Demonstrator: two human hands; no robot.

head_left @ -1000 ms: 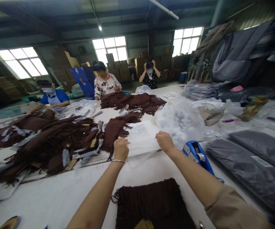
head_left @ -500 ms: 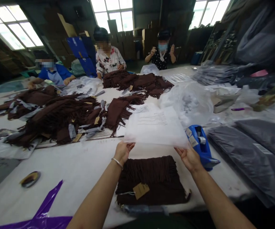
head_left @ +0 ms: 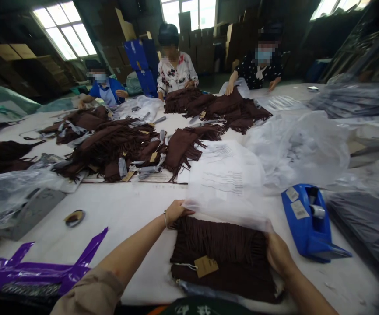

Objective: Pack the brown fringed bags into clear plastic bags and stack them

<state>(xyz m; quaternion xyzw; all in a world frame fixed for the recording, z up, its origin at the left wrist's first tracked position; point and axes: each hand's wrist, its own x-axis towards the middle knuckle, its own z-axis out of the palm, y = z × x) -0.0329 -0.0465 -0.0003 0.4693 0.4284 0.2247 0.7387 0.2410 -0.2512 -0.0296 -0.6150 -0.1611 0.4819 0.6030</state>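
A folded dark brown fringed scarf (head_left: 222, 245) lies in front of me, with a tan paper tag (head_left: 206, 266) on a white string. Over its far edge comes the open end of a translucent plastic bag (head_left: 225, 201) with printed text. My left hand (head_left: 177, 211) is closed on the left corner of the bag's near edge, thumb and fingers pinching the film. At the bag's right corner, my right hand (head_left: 278, 253) is closed on the film and lies along the scarf's right side; its fingertips are partly hidden.
A blue tape dispenser (head_left: 307, 223) stands right of my right hand. Several brown scarves (head_left: 110, 146) are heaped beyond. A tape roll (head_left: 74, 218) and purple tape (head_left: 38, 269) lie at left. Grey packed bags (head_left: 366, 232) lie at right. Co-workers (head_left: 176, 72) are across the table.
My hands have drawn the bag's near edge toward me, over the scarf's far edge. The right hand has come down beside the scarf. The view has turned left; one co-worker now reaches to the scarves.
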